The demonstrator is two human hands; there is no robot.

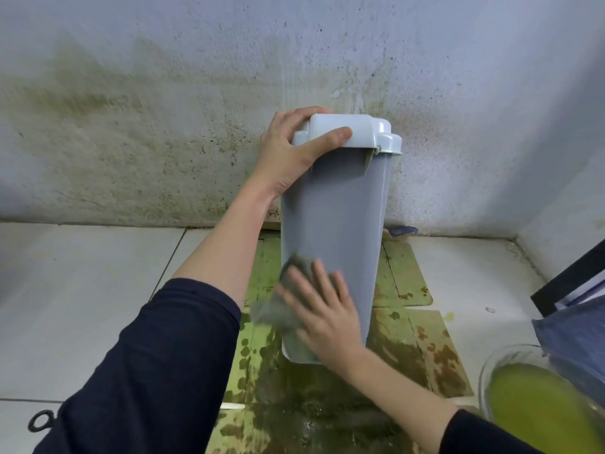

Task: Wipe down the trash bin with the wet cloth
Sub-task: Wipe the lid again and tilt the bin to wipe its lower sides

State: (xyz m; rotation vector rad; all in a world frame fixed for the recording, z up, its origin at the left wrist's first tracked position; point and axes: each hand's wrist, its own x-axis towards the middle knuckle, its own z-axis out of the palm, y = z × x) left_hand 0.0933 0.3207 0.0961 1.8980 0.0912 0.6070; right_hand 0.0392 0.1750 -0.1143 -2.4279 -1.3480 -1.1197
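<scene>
A tall grey trash bin (340, 204) with a pale blue lid (357, 132) stands tilted toward me, its top near the stained wall. My left hand (291, 149) grips the lid's left edge, thumb across the front. My right hand (324, 309) lies flat on the lower front of the bin and presses a grey wet cloth (278, 309) against it. The cloth is blurred and sticks out to the left of my fingers. The bin's base is partly hidden behind my right hand.
Wet green mats (406, 283) with brown stains lie on the white tiled floor (82, 290) under the bin. A glass bowl of yellow-green liquid (537, 404) sits at the lower right. A blue bag (576, 335) and a dark panel (569, 283) stand at the right edge.
</scene>
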